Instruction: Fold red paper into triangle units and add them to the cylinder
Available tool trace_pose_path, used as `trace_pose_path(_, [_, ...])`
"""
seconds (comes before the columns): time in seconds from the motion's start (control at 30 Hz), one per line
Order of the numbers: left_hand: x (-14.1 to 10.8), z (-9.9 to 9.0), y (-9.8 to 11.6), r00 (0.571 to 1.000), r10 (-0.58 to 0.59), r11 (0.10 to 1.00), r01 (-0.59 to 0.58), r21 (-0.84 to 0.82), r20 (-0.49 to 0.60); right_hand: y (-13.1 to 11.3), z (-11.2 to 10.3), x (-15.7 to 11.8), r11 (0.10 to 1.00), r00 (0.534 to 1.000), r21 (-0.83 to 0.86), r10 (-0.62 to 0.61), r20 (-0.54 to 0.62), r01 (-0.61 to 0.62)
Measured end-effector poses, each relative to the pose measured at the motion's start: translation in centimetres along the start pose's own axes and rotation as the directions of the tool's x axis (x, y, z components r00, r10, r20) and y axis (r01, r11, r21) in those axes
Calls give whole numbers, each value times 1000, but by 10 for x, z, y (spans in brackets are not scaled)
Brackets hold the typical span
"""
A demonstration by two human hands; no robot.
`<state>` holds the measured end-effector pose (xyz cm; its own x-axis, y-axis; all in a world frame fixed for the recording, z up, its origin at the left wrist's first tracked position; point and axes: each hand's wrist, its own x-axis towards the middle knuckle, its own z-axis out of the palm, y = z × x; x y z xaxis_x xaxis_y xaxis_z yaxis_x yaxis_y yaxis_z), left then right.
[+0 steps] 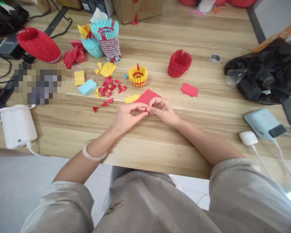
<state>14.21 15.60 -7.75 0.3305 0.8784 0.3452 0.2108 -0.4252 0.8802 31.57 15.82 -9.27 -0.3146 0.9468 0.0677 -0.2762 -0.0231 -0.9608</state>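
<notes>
My left hand (127,116) and my right hand (163,111) meet over the table, their fingertips pinching a small piece of red paper (147,109) that is mostly hidden. Just behind them lie red paper sheets (147,95) and a yellow paper strip (132,98). To the left are several folded red paper triangles (108,86), some loose near my left hand. Beyond the sheets stands a small yellow and red folded-paper bowl (138,76). A stack of red paper slips (189,90) rests to the right.
Tall blue and red paper vases (109,40) and a long red paper piece (38,44) stand back left; a red paper cup (179,63) is back right. A black bag (269,71), power bank (263,121) and white case (248,138) occupy the right. A white device (18,126) lies left.
</notes>
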Motion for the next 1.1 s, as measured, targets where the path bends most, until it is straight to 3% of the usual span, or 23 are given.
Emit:
trace_pose_path(0.13, [0, 1, 3, 999, -36, 998, 37, -51, 21, -2, 2, 0, 1000, 1000, 3, 8, -21, -8])
trace_pose_path(0.43, [7, 1, 11, 968, -250, 946, 248, -208, 17, 2, -1, 2, 1000, 1000, 22, -7, -23, 8])
trace_pose_path(0.67, [9, 1, 9, 954, -285, 922, 247, -297, -89, -3, 2, 1, 999, 999, -24, 23, -43, -24])
trace_pose_path(0.83, [9, 2, 8, 958, -271, 939, 242, -244, -92, 1, 2, 1, 999, 999, -49, 18, -48, -20])
trace_pose_path(1.1, [4, 3, 8, 976, -205, 978, 206, 12, -74, 5, 4, -2, 997, 999, -73, -22, -26, 21])
